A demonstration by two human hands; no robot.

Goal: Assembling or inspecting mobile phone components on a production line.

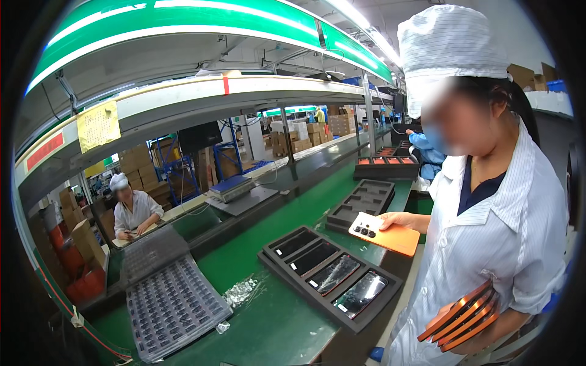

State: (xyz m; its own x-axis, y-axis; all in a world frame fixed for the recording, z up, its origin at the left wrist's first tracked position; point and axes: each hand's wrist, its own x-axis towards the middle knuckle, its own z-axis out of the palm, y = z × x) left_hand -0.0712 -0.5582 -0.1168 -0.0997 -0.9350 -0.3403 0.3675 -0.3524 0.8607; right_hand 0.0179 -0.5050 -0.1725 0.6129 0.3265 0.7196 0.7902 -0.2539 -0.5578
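Neither my left hand nor my right hand shows in the head view. At the right stands a co-worker in a striped white coat and cap. One of the co-worker's hands [397,220] holds an orange phone [400,240] with a white top part and dark camera lenses. Against the co-worker's body, the other arm holds several orange phones [461,318] fanned out in a stack. A black foam tray [390,287] with several dark-screened phones [361,294] in its slots lies on the green bench [268,332].
Clear plastic trays [177,305] of small dark parts lie at the left, beside a pile of small whitish pieces [241,293]. Farther back are another foam tray [363,201], a scale [232,188] and a box of orange items [387,168]. Across the bench sits another person [135,210].
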